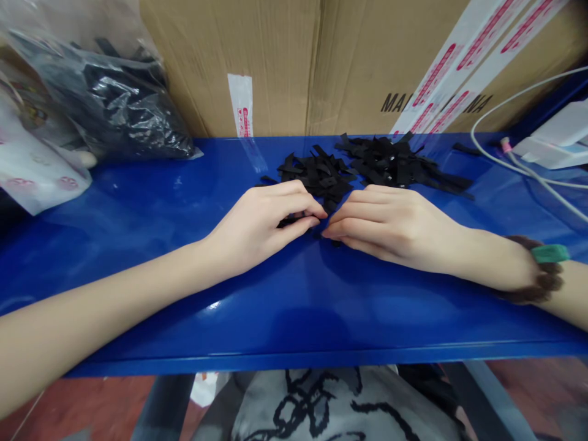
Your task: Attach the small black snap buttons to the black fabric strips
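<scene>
Two loose heaps of short black fabric strips lie near the back of the blue table: a left heap (316,171) and a larger right heap (390,160), where small white marks show on some strips. My left hand (271,223) is in front of the left heap, thumb and fingers pinched together, with black material partly visible under its fingers. Fingertips nearly touching it, my right hand (390,226) is closed with its fingers bunched and pointing left. A bit of black shows below its fingertips; what it grips is too small to name.
A large cardboard box (285,67) stands along the back edge of the blue table (294,318). Clear plastic bags with black contents (133,104) sit at the back left. A white cable (487,150) and white device (558,138) are at the right.
</scene>
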Motion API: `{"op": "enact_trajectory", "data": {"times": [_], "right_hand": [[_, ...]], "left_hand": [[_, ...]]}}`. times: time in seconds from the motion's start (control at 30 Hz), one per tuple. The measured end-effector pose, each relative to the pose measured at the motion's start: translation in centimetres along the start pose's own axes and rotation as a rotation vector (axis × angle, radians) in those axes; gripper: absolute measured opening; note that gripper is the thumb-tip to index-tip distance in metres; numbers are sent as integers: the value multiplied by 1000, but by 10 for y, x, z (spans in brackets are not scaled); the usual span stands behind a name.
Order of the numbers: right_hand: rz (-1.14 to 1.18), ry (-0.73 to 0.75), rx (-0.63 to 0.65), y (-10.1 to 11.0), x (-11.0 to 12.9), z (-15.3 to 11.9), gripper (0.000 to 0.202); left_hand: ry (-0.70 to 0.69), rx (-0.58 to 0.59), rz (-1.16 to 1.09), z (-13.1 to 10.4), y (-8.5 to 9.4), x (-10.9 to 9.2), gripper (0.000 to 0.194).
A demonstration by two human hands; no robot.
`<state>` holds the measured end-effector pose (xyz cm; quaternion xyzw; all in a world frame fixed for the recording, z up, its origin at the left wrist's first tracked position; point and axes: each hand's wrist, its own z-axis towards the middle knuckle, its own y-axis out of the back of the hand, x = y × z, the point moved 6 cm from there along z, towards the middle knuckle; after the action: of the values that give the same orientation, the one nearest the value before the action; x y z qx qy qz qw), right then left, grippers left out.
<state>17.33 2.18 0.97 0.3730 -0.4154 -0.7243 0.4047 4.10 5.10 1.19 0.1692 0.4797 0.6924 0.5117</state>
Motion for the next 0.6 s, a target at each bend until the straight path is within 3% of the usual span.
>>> {"op": "enact_trajectory", "data": {"times": [0.6], "right_hand": [[-12,-23,10,-2,-2,0,30]], "left_hand": [[-6,45,31,0,-6,1,14]]}}
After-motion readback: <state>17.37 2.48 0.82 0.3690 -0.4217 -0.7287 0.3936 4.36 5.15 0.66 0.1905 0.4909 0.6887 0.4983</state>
